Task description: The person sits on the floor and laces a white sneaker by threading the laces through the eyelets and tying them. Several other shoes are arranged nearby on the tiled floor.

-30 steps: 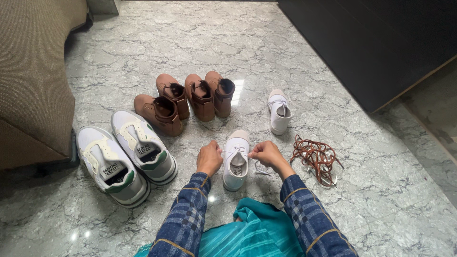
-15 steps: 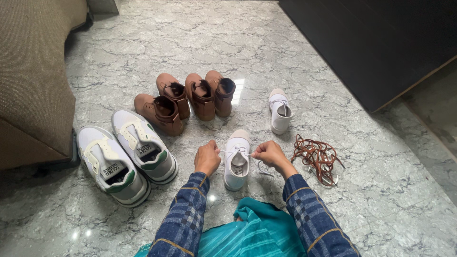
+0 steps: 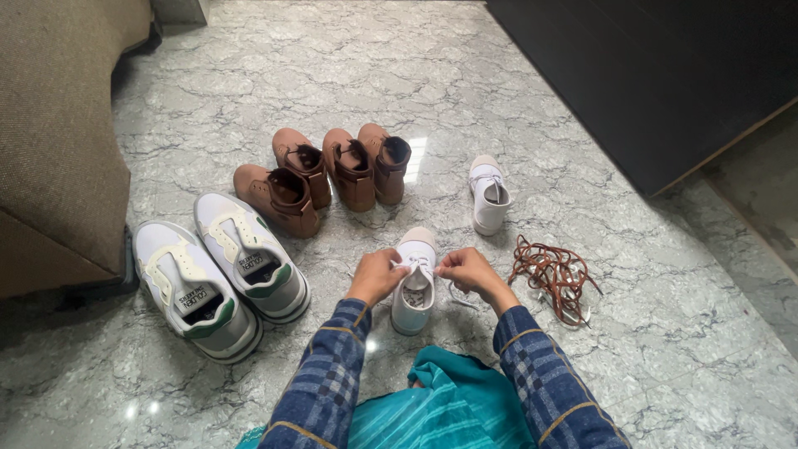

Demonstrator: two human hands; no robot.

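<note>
Head view, nearest first: teal fabric (image 3: 440,403) across the lap and two plaid-sleeved arms reaching out over a grey marbled floor (image 3: 540,125). Between them stands a small white shoe (image 3: 414,283), toe pointing away. Left hand (image 3: 376,276) and right hand (image 3: 467,270) are closed at either side of its lacing, fingertips pinched on the white lace (image 3: 422,264) — a loose end trails on the floor by the right wrist. Just to the right lies a tangle of brown laces (image 3: 553,274). To the left sit two white-and-green sneakers (image 3: 220,270), side by side. Further out — a second white shoe (image 3: 487,195) lying alone, and four brown boots (image 3: 332,175) clustered together. A tan sofa (image 3: 58,125) fills the left edge; a dark cabinet (image 3: 665,75) stands at far right
</note>
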